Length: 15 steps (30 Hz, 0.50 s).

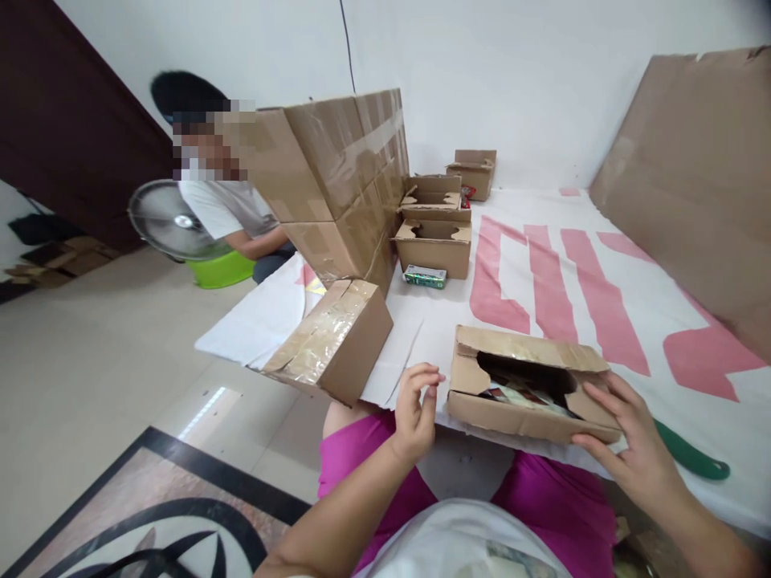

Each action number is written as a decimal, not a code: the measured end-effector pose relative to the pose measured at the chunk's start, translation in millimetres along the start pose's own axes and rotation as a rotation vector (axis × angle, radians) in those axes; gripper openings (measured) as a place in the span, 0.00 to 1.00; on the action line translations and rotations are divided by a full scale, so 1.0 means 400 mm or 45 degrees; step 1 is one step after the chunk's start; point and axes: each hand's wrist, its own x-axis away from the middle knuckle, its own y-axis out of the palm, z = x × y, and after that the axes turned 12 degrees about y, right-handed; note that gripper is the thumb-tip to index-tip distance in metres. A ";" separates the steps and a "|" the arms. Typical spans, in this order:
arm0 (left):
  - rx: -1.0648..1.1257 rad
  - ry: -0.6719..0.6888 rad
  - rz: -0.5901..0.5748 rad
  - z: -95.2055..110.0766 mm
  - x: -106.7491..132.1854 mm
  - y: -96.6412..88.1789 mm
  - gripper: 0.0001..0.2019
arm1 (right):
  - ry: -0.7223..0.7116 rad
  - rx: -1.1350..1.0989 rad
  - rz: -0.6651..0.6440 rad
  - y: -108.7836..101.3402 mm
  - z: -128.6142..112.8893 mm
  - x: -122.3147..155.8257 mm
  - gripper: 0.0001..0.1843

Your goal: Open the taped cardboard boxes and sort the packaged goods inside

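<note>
A small cardboard box point(511, 413) lies at the table's near edge, with a dark cut-out opening facing me. Flat, pale printed pieces show inside it, too shadowed to name. My right hand point(630, 433) grips the box's right end, fingers over the top and thumb below. Just left of the box, my left hand point(418, 405) is raised with its fingers curved and apart, touching nothing that I can see. Partly behind my right hand lies a green handle point(692, 453); what it belongs to is hidden.
A taped carton point(337, 337) sits at the table's left corner, before stacked cartons point(337, 177). Open boxes point(434, 249) line the back, beside a small green packet point(425, 278). A large cardboard panel point(692, 177) stands right. Another person point(232, 209) sits left near a fan point(174, 219).
</note>
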 end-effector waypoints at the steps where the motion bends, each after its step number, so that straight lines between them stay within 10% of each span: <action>1: 0.060 -0.089 -0.036 -0.017 -0.004 -0.003 0.17 | -0.003 -0.005 0.012 0.001 0.000 0.001 0.28; 8: 0.554 -0.359 -0.572 -0.140 -0.041 -0.015 0.61 | -0.025 -0.091 0.040 0.010 0.009 0.000 0.23; 15: 0.929 -0.465 -0.645 -0.159 -0.023 0.014 0.66 | 0.040 -0.194 0.043 0.027 -0.002 0.012 0.29</action>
